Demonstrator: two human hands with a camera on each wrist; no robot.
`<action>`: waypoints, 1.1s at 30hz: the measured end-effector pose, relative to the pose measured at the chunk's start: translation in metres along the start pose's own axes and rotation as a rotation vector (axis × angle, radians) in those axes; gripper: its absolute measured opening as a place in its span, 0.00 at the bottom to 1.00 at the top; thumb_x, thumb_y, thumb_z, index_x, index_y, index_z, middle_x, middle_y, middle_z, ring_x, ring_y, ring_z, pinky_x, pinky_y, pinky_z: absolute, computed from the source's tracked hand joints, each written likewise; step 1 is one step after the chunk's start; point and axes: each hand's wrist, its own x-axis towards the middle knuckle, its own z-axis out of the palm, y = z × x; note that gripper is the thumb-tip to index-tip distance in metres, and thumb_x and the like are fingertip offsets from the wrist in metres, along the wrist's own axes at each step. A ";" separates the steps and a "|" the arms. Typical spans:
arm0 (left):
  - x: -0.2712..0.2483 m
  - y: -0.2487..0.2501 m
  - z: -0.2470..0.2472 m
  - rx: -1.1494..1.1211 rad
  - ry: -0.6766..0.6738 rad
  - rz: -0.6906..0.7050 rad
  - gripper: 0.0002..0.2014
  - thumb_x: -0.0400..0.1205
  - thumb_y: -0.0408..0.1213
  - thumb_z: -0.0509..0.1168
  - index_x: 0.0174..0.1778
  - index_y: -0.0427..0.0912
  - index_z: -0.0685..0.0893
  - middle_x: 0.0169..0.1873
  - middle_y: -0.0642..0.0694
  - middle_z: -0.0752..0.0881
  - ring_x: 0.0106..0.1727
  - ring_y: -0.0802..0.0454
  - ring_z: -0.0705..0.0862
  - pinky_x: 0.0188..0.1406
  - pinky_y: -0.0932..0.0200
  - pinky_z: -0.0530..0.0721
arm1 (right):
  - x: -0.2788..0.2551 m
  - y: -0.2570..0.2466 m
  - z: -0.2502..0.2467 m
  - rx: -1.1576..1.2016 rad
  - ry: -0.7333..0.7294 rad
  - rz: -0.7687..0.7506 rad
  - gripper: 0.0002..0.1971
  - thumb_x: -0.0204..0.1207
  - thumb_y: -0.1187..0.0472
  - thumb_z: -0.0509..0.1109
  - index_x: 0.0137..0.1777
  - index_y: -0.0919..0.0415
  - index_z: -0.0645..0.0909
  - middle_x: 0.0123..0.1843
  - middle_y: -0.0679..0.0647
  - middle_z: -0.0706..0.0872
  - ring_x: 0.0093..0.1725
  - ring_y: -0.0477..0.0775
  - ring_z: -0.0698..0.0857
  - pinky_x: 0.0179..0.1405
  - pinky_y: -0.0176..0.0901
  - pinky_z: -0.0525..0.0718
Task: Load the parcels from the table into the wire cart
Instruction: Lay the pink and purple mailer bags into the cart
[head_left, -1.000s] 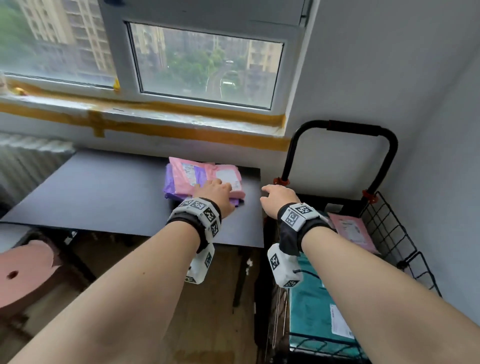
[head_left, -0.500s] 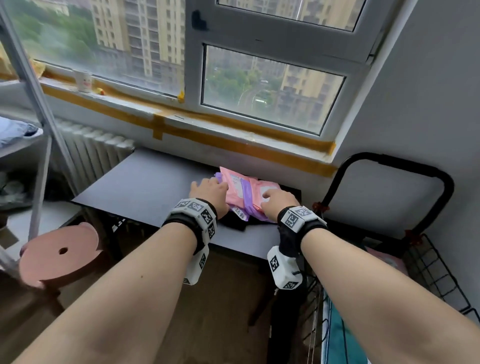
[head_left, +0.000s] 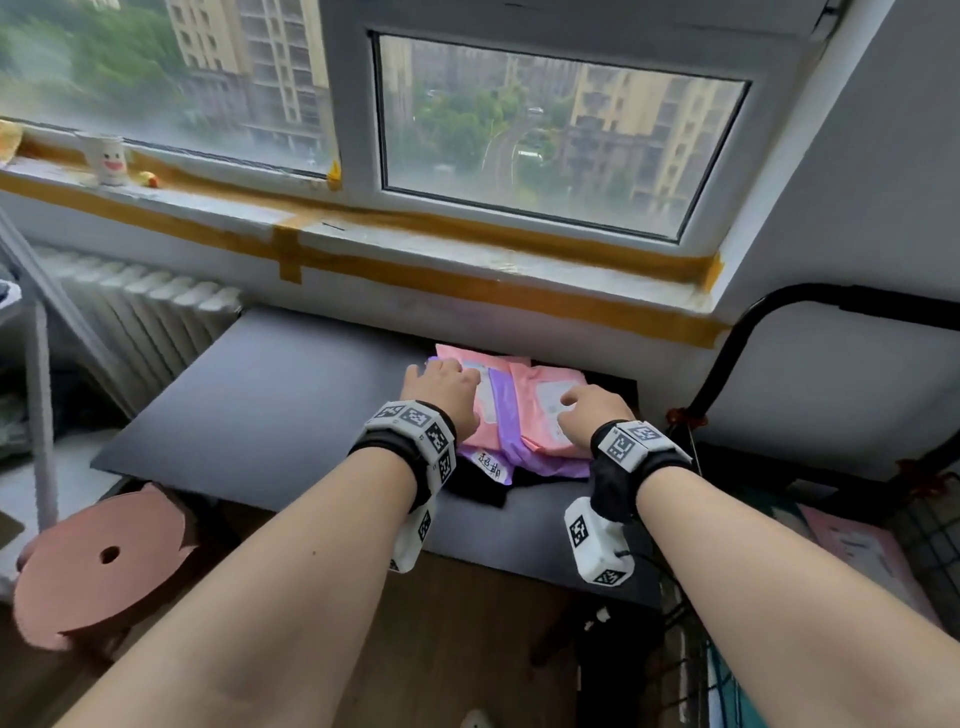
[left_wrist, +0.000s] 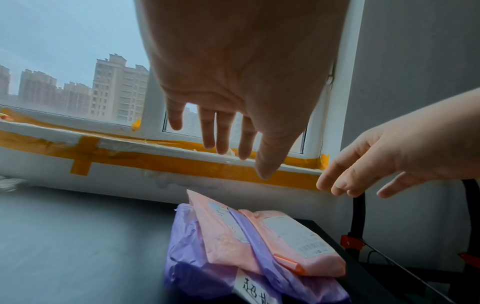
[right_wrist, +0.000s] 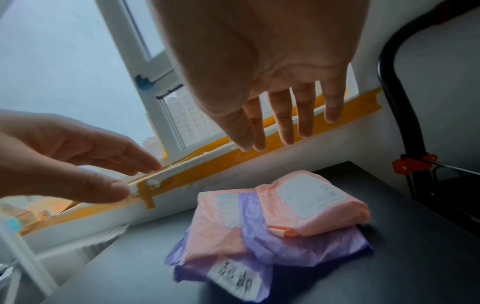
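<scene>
A pile of soft mailer parcels lies at the right end of the dark table (head_left: 270, 405): two pink parcels (head_left: 545, 410) (left_wrist: 293, 242) (right_wrist: 311, 205) on top of a crumpled purple parcel (head_left: 524, 457) (left_wrist: 187, 257) (right_wrist: 298, 246). My left hand (head_left: 441, 389) (left_wrist: 241, 115) hovers over the pile's left side, fingers straight and spread, holding nothing. My right hand (head_left: 587, 410) (right_wrist: 272, 102) hovers over the right pink parcel, also flat and empty. Both wrist views show a gap between palms and parcels. The wire cart (head_left: 930, 545) stands right of the table.
The cart's black handle (head_left: 727, 353) rises beside the table's right edge. A pink parcel (head_left: 857, 556) and a teal one (head_left: 737, 696) lie in the cart. A pink round stool (head_left: 98, 561) stands lower left, with a radiator (head_left: 140, 312) and a windowsill cup (head_left: 106, 158) behind.
My right hand has moved left from the cart's edge to over the pile. My left hand has stayed at the pile's left side. The head view has swung left.
</scene>
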 end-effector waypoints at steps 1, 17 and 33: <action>0.017 0.003 0.004 0.006 -0.008 0.014 0.24 0.81 0.44 0.62 0.75 0.48 0.71 0.72 0.45 0.72 0.75 0.46 0.69 0.72 0.48 0.64 | 0.016 0.006 0.001 0.006 -0.010 0.021 0.22 0.76 0.60 0.61 0.71 0.48 0.77 0.73 0.56 0.78 0.72 0.61 0.76 0.71 0.47 0.74; 0.189 0.068 0.076 -0.063 -0.262 0.224 0.26 0.80 0.41 0.63 0.76 0.47 0.70 0.72 0.45 0.72 0.74 0.45 0.69 0.73 0.47 0.68 | 0.163 0.072 0.037 0.101 -0.296 0.252 0.31 0.65 0.43 0.77 0.64 0.60 0.76 0.61 0.58 0.85 0.58 0.60 0.84 0.48 0.44 0.79; 0.223 0.057 0.068 -0.121 -0.275 0.336 0.43 0.75 0.40 0.74 0.82 0.48 0.56 0.78 0.44 0.63 0.78 0.44 0.64 0.73 0.48 0.71 | 0.173 0.062 0.020 0.318 -0.130 0.229 0.11 0.70 0.65 0.68 0.29 0.52 0.77 0.36 0.46 0.84 0.45 0.52 0.84 0.43 0.36 0.77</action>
